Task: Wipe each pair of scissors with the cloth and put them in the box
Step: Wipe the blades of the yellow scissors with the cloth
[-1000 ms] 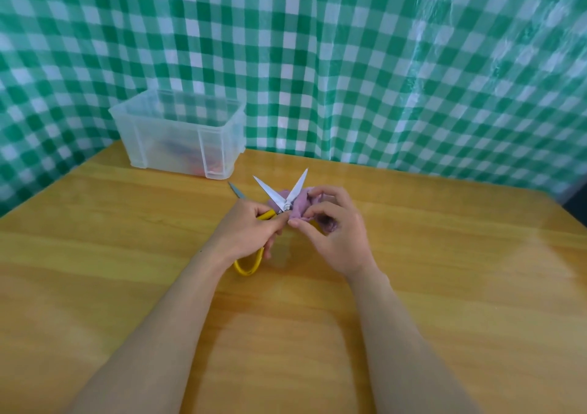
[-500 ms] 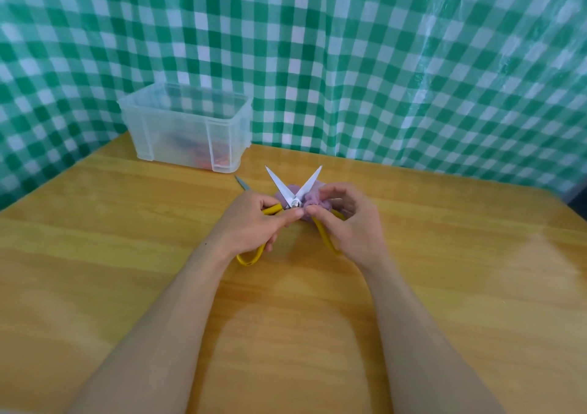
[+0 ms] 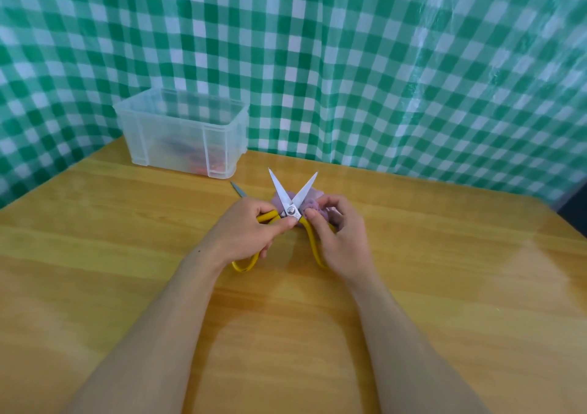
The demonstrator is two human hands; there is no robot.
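Yellow-handled scissors (image 3: 291, 195) are held over the middle of the wooden table (image 3: 127, 254), their steel blades spread in a V that points away from me. My left hand (image 3: 244, 235) grips the left handle loop. My right hand (image 3: 341, 235) grips the right handle and also holds a bunched purple cloth (image 3: 313, 205) just behind the pivot. A clear plastic box (image 3: 182, 132) stands at the back left with reddish and dark items dimly visible inside.
The grey tip of another pair of scissors (image 3: 238, 190) pokes out on the table behind my left hand; the rest is hidden. A green-and-white checked sheet (image 3: 349, 64) hangs behind the table. The table's right corner lies near the frame's right edge.
The blades have spread wider as my hands pulled the two handles apart. My right hand has shifted from the cloth at the pivot onto the right handle.
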